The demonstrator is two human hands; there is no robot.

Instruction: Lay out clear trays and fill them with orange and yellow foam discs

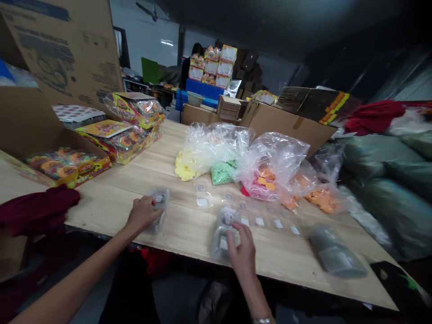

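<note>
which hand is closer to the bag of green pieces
Right. The right hand is below the green bag, slightly right; the left hand is further off to its lower left.

four candy bags, three display boxes, two hands

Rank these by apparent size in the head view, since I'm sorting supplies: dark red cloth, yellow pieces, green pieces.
1. dark red cloth, though it lies nearer the camera
2. yellow pieces and green pieces look about alike; bags partly cover both
</note>
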